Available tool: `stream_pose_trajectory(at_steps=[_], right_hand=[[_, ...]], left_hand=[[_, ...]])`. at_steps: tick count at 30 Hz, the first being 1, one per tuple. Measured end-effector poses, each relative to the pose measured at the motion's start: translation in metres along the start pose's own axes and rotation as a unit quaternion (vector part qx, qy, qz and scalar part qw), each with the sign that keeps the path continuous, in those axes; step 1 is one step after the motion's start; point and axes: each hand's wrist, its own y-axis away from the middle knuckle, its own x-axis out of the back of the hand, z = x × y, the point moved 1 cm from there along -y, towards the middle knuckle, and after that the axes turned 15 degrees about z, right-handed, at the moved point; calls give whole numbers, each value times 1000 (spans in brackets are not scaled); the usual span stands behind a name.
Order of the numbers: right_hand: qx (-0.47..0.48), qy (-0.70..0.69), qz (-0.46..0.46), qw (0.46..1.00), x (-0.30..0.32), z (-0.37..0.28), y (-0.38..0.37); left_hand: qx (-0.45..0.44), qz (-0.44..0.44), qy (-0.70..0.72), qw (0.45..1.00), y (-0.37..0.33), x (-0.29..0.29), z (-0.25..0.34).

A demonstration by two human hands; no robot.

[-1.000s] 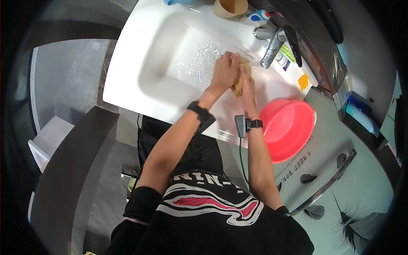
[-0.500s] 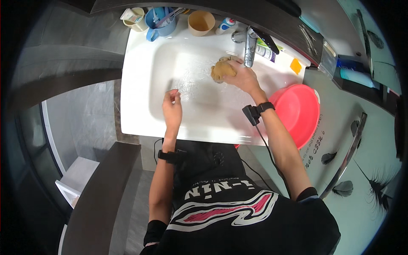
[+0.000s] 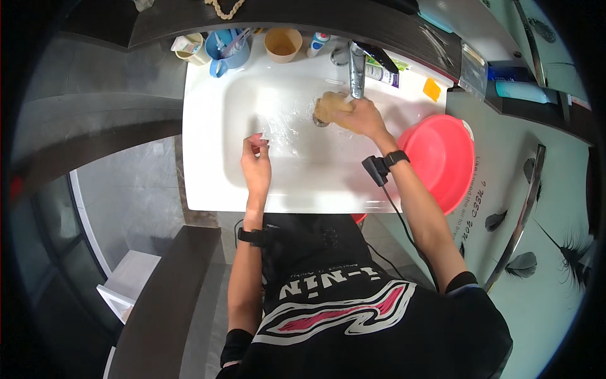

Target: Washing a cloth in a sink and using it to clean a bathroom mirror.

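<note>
A wet, crumpled tan cloth (image 3: 332,108) is gripped in my right hand (image 3: 364,119) just below the spout of the chrome faucet (image 3: 356,72). It hangs over the drain (image 3: 320,121) in the white sink (image 3: 297,201); its outline is slightly blurred. My left hand (image 3: 256,165) hovers over the left part of the basin, apart from the cloth. Its fingers are curled in toward the thumb, and whatever they hold, if anything, cannot be made out. Water glints on the basin floor between my hands.
Along the sink's back ledge stand a cream cup (image 3: 192,54), a blue mug (image 3: 227,58) with toothbrushes, a tan cup (image 3: 283,45) and a small white-and-blue tube (image 3: 317,44). A pink basin (image 3: 437,164) sits right of the sink. A dark shelf (image 3: 284,16) overhangs the back.
My right hand has turned the cloth slightly under the faucet, and its shape is now more stretched toward the hand. My left hand stays curled in nearly the same place. The view has shifted slightly.
</note>
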Motion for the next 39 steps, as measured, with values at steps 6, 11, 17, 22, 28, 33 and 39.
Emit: stream_pose_trajectory(at_steps=[6, 11, 17, 22, 28, 33, 39], right_hand=[[169, -46, 71, 982, -23, -8, -16], [244, -53, 57, 967, -40, 11, -30], [-127, -430, -83, 890, -63, 46, -18], [-221, -567, -109, 786, -52, 9, 36], [-338, -644, -66, 683, -71, 38, 36], [-362, -625, -57, 689, -87, 42, 30], [-233, -526, 174, 799, -125, 95, 24]], left_hand=[[25, 6, 10, 1000, 9, 3, 18], [37, -11, 2, 999, 13, 13, 18], [-52, -130, -10, 990, 5, -48, 35], [96, -299, 220, 924, -7, -121, 20], [18, -242, 288, 926, 4, -164, 45], [127, -158, 281, 938, 16, -187, 30], [44, -74, 147, 985, 31, -203, 37]])
